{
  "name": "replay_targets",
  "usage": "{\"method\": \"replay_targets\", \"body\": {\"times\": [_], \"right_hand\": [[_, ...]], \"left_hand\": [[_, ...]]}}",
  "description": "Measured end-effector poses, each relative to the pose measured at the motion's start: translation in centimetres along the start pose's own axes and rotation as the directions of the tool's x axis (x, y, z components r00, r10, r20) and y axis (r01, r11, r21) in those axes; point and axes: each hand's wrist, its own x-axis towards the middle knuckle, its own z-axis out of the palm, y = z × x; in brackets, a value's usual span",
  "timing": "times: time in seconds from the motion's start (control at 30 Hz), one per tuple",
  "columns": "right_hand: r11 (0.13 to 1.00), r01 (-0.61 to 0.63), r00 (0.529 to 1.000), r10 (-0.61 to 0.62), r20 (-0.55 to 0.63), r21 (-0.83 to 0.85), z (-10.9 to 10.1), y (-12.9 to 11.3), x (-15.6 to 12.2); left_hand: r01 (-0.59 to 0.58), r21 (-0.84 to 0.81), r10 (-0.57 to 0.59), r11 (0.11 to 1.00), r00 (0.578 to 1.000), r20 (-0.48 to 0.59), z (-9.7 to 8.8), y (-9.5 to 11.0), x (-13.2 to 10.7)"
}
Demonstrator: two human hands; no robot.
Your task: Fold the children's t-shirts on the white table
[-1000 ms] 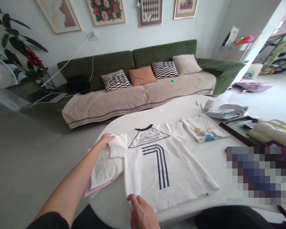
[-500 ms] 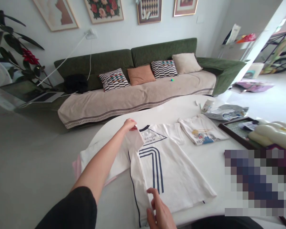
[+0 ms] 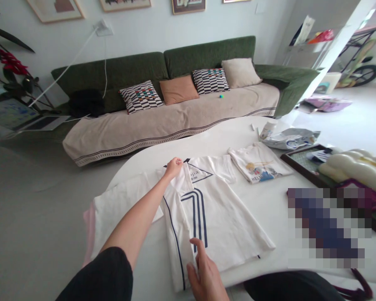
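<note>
A white shirt (image 3: 221, 230) with dark blue stripes lies spread on the white desk (image 3: 266, 213), directly in front of the person; the side of it toward the left is turned over toward the middle, covering part of the lettering near the collar, and a dark line runs down its outer edge; the left hand (image 3: 174, 167) is at the top of this turned side, close to the collar, its fingers narrow and holding the cloth; the right hand (image 3: 208, 276) is low on the shirt, beside the inner edge of the fold, with forefinger and thumb apart; whether those fingers grip any cloth I cannot tell.

To the left, partly behind the left forearm, lies a pile of white clothes (image 3: 120, 194) with a pink cloth (image 3: 88, 228) showing at its edge; to the right of the collar, near the shirt's other sleeve, lies a folded T-shirt (image 3: 260, 165) with a coloured print; past it are a silver plastic bag (image 3: 296, 139) and a dark-rimmed tray (image 3: 296, 167); a green sofa (image 3: 113, 69) with four cushions (image 3: 179, 90) stands beyond the desk.
</note>
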Motion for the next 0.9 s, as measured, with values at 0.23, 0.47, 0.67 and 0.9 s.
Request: {"method": "replay_targets", "body": {"times": [0.23, 0.47, 0.67, 0.9], "right_hand": [[0.977, -0.023, 0.991, 0.05, 0.127, -0.211, -2.5, -1.5, 0.8], [0.825, -0.032, 0.959, 0.185, 0.217, -0.564, -3.6, -2.1, 0.5], [0.851, 0.033, 0.998, 0.0, 0.063, -0.524, -3.8, -3.7, 2.2], [0.89, 0.24, 0.962, -0.164, 0.22, -0.387, -2.4, 0.1, 2.1]], "left_hand": [[-0.273, 0.376, 0.255, 0.885, 0.962, 0.098, -2.6, -3.3, -7.0], [-0.196, 0.592, 0.076, 0.782, 0.972, 0.222, -2.4, -5.3, -10.2], [-0.275, 0.627, 0.197, 0.729, 0.961, 0.192, -1.5, -2.6, -10.9], [-0.377, 0.536, 0.222, 0.756, 0.917, 0.332, 0.8, -1.8, -11.7]]}}
